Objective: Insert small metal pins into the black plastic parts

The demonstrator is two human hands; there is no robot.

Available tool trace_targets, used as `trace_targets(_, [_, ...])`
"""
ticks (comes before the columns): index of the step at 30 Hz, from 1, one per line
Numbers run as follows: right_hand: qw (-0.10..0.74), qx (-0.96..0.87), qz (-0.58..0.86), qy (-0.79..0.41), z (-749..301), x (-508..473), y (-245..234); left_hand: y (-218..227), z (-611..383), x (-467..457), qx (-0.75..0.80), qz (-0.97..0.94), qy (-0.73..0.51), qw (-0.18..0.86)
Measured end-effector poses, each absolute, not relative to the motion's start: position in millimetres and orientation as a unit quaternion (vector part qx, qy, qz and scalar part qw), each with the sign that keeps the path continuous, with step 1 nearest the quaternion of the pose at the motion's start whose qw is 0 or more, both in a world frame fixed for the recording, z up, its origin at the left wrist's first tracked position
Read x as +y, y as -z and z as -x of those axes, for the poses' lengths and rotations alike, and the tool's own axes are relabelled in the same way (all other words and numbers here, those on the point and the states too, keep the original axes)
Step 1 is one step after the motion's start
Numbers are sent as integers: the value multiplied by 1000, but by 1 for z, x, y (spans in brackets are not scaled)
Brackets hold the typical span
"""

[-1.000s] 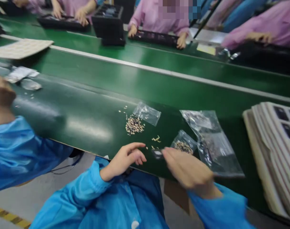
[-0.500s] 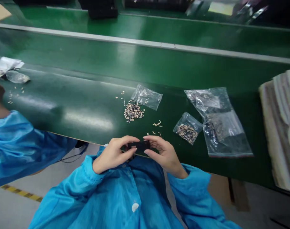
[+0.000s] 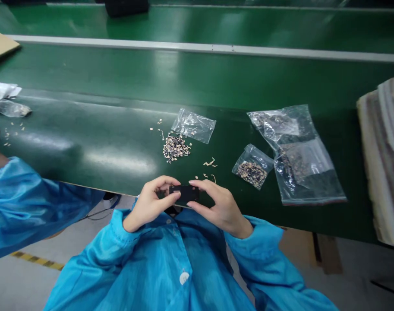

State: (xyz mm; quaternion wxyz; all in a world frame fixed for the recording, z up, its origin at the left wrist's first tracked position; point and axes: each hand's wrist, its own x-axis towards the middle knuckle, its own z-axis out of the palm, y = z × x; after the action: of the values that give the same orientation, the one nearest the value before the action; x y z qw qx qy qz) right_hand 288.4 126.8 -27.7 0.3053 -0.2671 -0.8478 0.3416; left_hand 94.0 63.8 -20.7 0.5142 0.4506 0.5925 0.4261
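Both my hands sit at the near edge of the dark green belt, holding a small black rectangular piece (image 3: 184, 193) between their fingers. My left hand (image 3: 150, 204) grips its left end, and my right hand (image 3: 220, 204) grips its right end. A heap of tan and dark flakes (image 3: 175, 147) lies on the belt beyond them, with scattered tan shreds (image 3: 210, 163) closer to my fingers. Nearby are an empty-looking clear plastic bag (image 3: 193, 125), a small clear bag of dark-and-tan flakes (image 3: 252, 170), and a larger clear bag (image 3: 302, 164).
A tall stack of printed card sheets (image 3: 381, 160) stands at the right end of the belt. Crumpled plastic (image 3: 11, 108) and loose flakes lie at the left. A co-worker's blue sleeve (image 3: 22, 203) reaches in at the left, and a raised green belt (image 3: 197, 26) runs behind a metal rail (image 3: 197, 48).
My hands have come together on the black piece, with the left hand no longer apart from it. The view has tilted down, and the workers across the belt have left the frame.
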Motion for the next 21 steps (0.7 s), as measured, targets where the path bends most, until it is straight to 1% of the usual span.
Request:
trace_targets(3, [293,-850,267,-346,-295,132,27,27,-87,64,592,-460,-411,519])
trace_targets(5, [287,-858,283,-318,-301,141,26,32,-81,65,601,-475,-402,502])
trace_targets(7, [278,-878,308,-239,-306,155,26,36,-76,69,621,-511,-391,448])
trace_targets(10, [233,-915,317,-90,-302,181,25,40,-71,76,642,-573,-360,360])
trace_targets(12, [177,-942,284,-31,-289,196,24,40,-68,81,645,-597,-339,336])
trace_targets(15, [112,-970,215,19,-259,209,22,39,-65,83,637,-620,-317,331])
trace_targets(19, [100,-985,120,69,-224,214,22,39,-58,82,592,-661,-319,332])
trace_targets(21, [94,-989,81,76,-215,215,27,41,-56,80,582,-684,-311,312])
